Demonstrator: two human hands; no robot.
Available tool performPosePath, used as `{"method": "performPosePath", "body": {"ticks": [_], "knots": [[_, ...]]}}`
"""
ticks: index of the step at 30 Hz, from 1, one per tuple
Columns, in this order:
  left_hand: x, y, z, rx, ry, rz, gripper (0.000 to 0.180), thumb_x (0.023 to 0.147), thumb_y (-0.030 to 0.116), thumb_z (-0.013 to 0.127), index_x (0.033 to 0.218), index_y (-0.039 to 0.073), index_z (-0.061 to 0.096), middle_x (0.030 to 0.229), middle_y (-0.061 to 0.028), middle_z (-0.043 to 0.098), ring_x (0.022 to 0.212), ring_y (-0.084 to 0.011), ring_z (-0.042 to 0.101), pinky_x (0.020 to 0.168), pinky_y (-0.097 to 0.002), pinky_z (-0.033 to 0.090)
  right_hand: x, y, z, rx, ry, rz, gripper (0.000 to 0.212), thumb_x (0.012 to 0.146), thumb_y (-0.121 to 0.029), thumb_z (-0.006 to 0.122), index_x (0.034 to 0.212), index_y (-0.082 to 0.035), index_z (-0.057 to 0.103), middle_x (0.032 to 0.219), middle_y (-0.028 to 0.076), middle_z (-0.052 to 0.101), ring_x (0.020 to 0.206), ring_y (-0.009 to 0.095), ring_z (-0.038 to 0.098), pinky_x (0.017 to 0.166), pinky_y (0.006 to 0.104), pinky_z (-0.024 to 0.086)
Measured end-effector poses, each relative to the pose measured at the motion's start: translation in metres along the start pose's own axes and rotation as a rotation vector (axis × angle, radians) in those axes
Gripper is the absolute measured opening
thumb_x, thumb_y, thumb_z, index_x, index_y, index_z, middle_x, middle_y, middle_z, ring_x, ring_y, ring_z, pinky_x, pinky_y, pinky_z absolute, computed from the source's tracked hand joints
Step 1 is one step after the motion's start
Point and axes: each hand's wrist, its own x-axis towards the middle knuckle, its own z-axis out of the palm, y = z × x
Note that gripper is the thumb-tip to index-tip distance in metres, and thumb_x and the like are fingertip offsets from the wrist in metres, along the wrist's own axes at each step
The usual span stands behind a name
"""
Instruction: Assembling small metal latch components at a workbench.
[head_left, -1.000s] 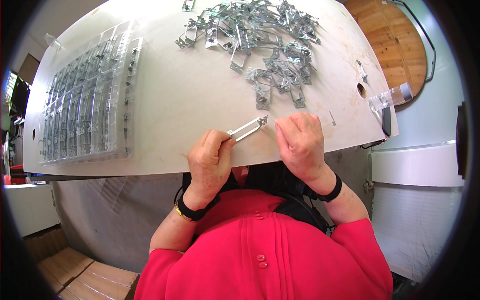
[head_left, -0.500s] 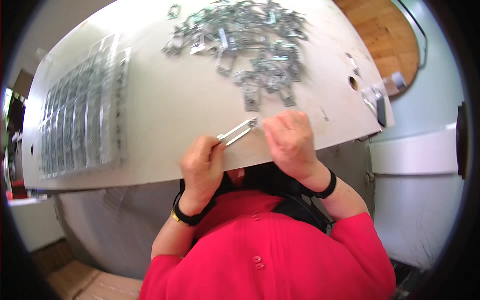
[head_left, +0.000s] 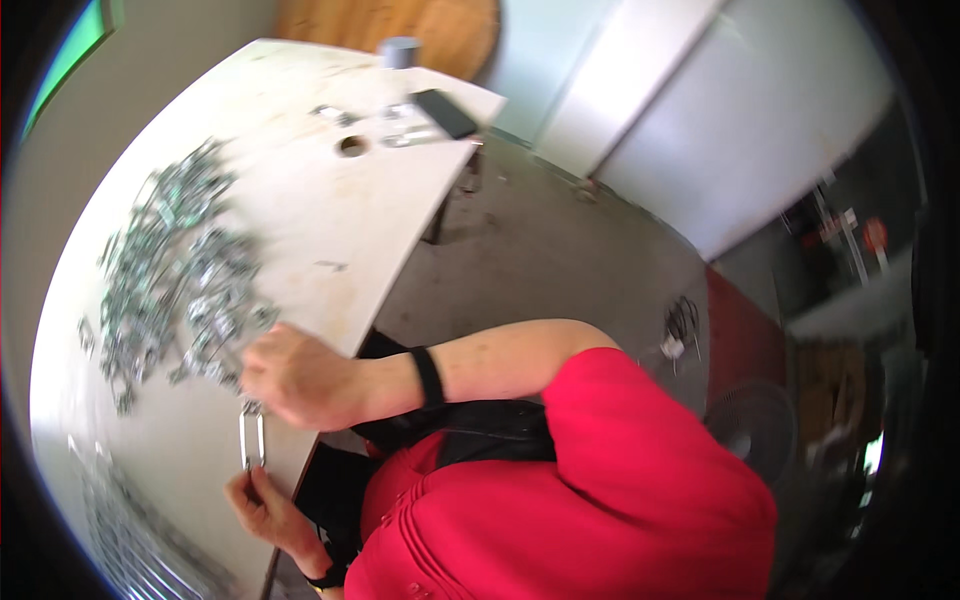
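My left hand point(head_left: 265, 512) pinches one end of a long, narrow metal loop point(head_left: 262, 437) between thumb and fingers. Its two parallel bars extend over the white table point(head_left: 310, 230). At the other end, beside a small grey fitting, my right hand point(head_left: 300, 378) is closed. Whatever its fingers may hold is hidden, and the hand looks a little blurred. Just beyond the right hand lies a loose heap of small metal latch parts point(head_left: 140, 290).
A clear plastic tray point(head_left: 150, 540) with rows of compartments sits at lower left, smeared. Toward the far corner are a table hole point(head_left: 352, 147), a dark phone-like slab point(head_left: 443, 113) and a grey-capped container point(head_left: 399, 52). A coiled cable point(head_left: 682, 325) and a fan point(head_left: 750, 432) stand off to the right.
The head view has swung to the right, so the table appears turned. My left hand keeps hold of the metal loop. My right hand has come up against its far end.
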Motion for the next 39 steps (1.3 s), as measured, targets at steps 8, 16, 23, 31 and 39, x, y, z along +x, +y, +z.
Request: {"method": "performPosePath", "body": {"ticks": [8,16,23,31,39], "knots": [[0.013,-0.033,-0.001,0.0,-0.126,0.021,0.014,0.108,0.01,0.07,0.101,-0.001,0.064,0.087,-0.0042,0.056,0.079,-0.0149,0.052,0.073,-0.0312,0.049,0.02,-0.021,0.013,-0.204,0.098,0.068,0.017,0.074,-0.02,0.078,0.079,-0.011,0.064,0.09,0.008,0.064,0.092,0.028,0.065,0.087,0.0459,0.047],[0.028,-0.039,0.003,-0.058,-0.057,-0.092,0.027,0.099,0.025,0.082,0.1,0.0,0.072,0.088,-0.0136,0.072,0.077,-0.0253,0.067,0.068,-0.0408,0.058,0.015,-0.033,-0.011,-0.293,0.151,0.031,0.012,0.077,-0.018,0.076,0.077,-0.01,0.066,0.08,0.004,0.059,0.088,0.021,0.062,0.085,0.0398,0.043],[0.03,-0.043,0.009,0.056,-0.015,-0.028,0.029,0.098,0.028,0.083,0.1,-0.001,0.074,0.093,-0.0184,0.075,0.083,-0.032,0.068,0.081,-0.0452,0.058,0.003,-0.033,-0.029,-0.274,0.16,0.056,0.01,0.084,-0.017,0.073,0.078,-0.011,0.067,0.081,0.004,0.061,0.086,0.021,0.063,0.087,0.0397,0.043],[0.022,-0.006,0.005,0.172,-0.018,0.031,0.03,0.099,0.027,0.083,0.1,-0.001,0.074,0.094,-0.0186,0.075,0.085,-0.0311,0.068,0.083,-0.0443,0.058,-0.002,-0.034,-0.03,-0.279,0.137,0.052,0.009,0.084,-0.019,0.073,0.079,-0.012,0.069,0.084,0.004,0.062,0.09,0.022,0.063,0.088,0.0403,0.043],[0.021,-0.005,0.005,0.061,-0.061,-0.073,0.028,0.101,0.026,0.08,0.105,-0.001,0.073,0.094,-0.0166,0.074,0.085,-0.0298,0.068,0.082,-0.0435,0.058,0.006,-0.031,-0.006,-0.214,0.104,0.009,0.01,0.081,-0.02,0.074,0.079,-0.011,0.069,0.088,0.007,0.064,0.095,0.026,0.064,0.089,0.042,0.043]]}}
